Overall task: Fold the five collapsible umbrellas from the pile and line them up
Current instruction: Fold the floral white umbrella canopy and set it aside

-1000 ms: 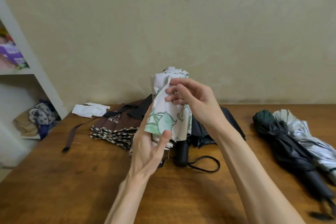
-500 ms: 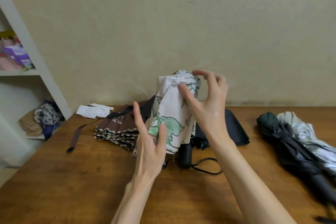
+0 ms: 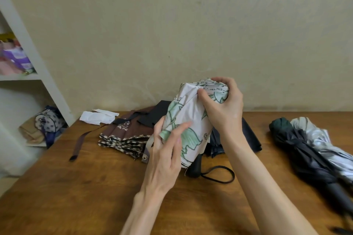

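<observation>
Five umbrellas are counted, and two hands. One of the five, the white umbrella (image 3: pixel 191 114), is held up above the wooden table (image 3: pixel 95 187), just in front of the pile. Its soft cloth, printed with green outlined shapes, is gathered into a loose bundle. The long axis is tilted: the lower end sits down and left in the view, the upper end up and right, where pale striped folds are bunched.

The right hand (image 3: pixel 223 108) is curled round that upper end, thumb pressed into the cloth. The left hand (image 3: pixel 166 150) is wrapped round the lower part, thumb on one side, fingers laid across the print.

Behind, flat on the table, the brown umbrella (image 3: pixel 126 133) is seen, pleated, with a checked border and a strap trailing left. Beside it lies the dark umbrella (image 3: pixel 250 135), matte and partly hidden by the right forearm. A black handle (image 3: pixel 193 166) with a thin loop is seen under the white cloth; whose it is cannot be told.

Well off to the right, two rolled ones are laid side by side, touching: the dark green umbrella (image 3: pixel 298 149) and the silver umbrella (image 3: pixel 321 139), shiny and crinkled.
</observation>
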Motion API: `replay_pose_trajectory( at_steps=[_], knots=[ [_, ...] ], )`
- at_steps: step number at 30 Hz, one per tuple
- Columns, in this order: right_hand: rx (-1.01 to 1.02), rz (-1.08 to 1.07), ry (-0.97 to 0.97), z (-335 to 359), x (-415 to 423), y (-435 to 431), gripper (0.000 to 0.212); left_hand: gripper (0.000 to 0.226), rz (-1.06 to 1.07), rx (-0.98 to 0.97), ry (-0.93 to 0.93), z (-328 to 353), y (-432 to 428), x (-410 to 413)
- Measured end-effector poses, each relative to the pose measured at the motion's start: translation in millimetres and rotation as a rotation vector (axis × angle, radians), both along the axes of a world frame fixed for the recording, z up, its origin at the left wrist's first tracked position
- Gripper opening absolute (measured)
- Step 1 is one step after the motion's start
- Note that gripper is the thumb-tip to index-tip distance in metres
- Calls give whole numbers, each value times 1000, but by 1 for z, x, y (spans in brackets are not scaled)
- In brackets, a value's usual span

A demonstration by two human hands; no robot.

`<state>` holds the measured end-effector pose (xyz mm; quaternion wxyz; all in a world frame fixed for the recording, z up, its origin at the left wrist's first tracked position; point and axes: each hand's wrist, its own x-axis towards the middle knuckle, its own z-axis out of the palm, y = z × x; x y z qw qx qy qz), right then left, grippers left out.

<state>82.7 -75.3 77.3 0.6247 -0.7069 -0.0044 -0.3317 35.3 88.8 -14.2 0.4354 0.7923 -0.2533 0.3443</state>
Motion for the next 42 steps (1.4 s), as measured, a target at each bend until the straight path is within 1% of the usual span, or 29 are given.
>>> replay_pose_trajectory(
  at_steps=[2,4,7,9,11,12,14,18,20,22,23,25,27,30,34,36,37,39,40,41,42],
  knots=[
    [15,26,22,0,2,-1,35,46,-2,-17,119,1,-1,-2],
    [34,80,45,0,3,-3,36,65,54,-5,180,0,-1,-1],
    [32,174,41,1,2,-3,38,95,177,58,175,0,0,1],
    [13,212,32,2,0,-2,39,106,230,93,188,1,1,3],
    [-10,228,19,2,-1,1,40,111,274,120,225,2,2,4],
    [-25,235,11,2,-2,3,40,110,293,125,253,1,2,5],
    [-54,270,6,2,-2,4,40,95,281,83,305,0,4,7],
    [-65,385,9,1,4,-7,37,53,78,-199,407,4,8,5],
    [-89,382,21,-2,11,-18,42,43,14,-274,419,9,10,2],
    [-141,384,64,-8,18,-29,53,42,-11,-305,413,13,12,0],
    [-165,396,99,-12,21,-33,54,41,-14,-321,414,15,12,-1],
    [-213,445,161,-21,26,-39,44,39,-22,-361,420,16,13,0],
    [-279,454,176,-31,29,-41,42,36,-28,-388,415,17,15,1],
    [-354,402,170,-39,32,-41,43,36,-42,-409,404,18,19,2],
    [-463,316,180,-41,32,-42,34,38,-82,-480,418,20,22,1],
    [-410,362,241,-42,32,-42,47,46,-109,-523,412,22,25,1],
    [-319,422,277,-41,31,-40,55,51,-121,-537,417,22,28,2],
    [-51,548,332,-40,29,-34,65,56,-136,-549,428,22,32,3],
    [68,574,349,-39,28,-30,66,57,-139,-551,431,21,33,3],
    [156,578,355,-38,26,-28,62,57,-138,-553,433,21,34,4],
    [224,567,338,-36,24,-26,54,57,-132,-552,436,20,35,4]
  ],
)
